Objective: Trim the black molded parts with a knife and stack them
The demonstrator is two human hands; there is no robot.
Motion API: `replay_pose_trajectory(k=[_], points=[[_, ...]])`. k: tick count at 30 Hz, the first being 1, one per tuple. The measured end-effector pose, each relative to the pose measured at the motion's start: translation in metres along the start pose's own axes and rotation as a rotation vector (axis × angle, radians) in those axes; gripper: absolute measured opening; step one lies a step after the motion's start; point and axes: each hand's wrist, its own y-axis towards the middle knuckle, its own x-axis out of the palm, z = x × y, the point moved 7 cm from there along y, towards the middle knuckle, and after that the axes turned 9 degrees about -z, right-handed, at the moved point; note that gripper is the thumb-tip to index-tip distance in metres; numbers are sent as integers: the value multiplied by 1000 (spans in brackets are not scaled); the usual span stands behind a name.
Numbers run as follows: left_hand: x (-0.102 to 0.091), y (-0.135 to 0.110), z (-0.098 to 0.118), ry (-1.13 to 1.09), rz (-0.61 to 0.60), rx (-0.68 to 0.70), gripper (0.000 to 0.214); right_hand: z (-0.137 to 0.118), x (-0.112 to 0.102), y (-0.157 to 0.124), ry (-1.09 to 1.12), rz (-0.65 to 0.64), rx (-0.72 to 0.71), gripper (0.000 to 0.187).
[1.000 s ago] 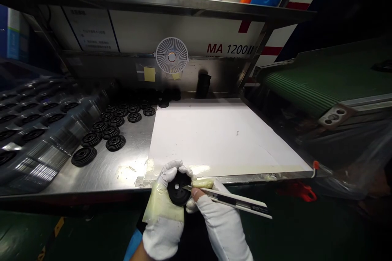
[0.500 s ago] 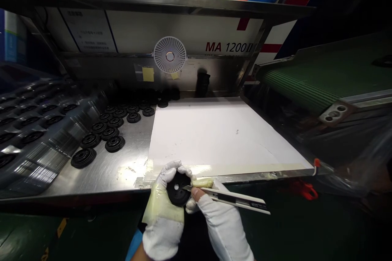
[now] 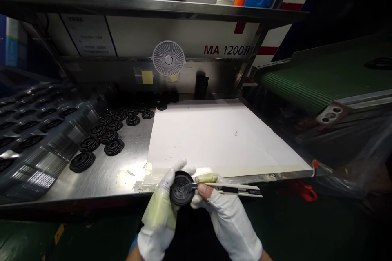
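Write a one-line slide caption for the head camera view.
Gloved left hand holds a black rubber disc, the gloved right hand a utility knife, blade at the disc's rim.

A stainless steel bench [image 3: 104, 175] carries a white paper sheet [image 3: 214, 138], held by masking tape [image 3: 263, 169] along its near edge, with rows of black ribbed rubber discs [image 3: 109, 136] on the sheet's left.

"MA 1200II" [image 3: 226, 50] stands in dark red italic capitals on the white machine panel [image 3: 186, 34], below the steel shelf [image 3: 153, 6]. Left of it, a posted paper notice [image 3: 88, 36] carries printed lines too small to read.
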Motion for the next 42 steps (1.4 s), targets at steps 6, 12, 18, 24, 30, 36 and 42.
replay_pose_trajectory(k=[6,12,18,24,30,36,42], points=[[-4,1,6,430,-183,132,19,-18,3,-7,72,86,-45,11],[-2,1,7,416,-120,170,12,-17,5,-13,-83,145,-134,12],[-3,1,0,367,-139,121,16,-8,-2,-10,-142,146,-107,23],[-8,0,-6,260,-90,135,19,-3,-1,-9,-89,110,-17,28],[0,-1,-5,259,-138,116,16,-18,7,-15,-101,18,-12,12],[19,-3,-5,330,-383,49,22,-36,17,-5,-129,-158,9,29],[29,-9,-3,350,-472,17,29,-34,23,4,-214,-273,114,24]])
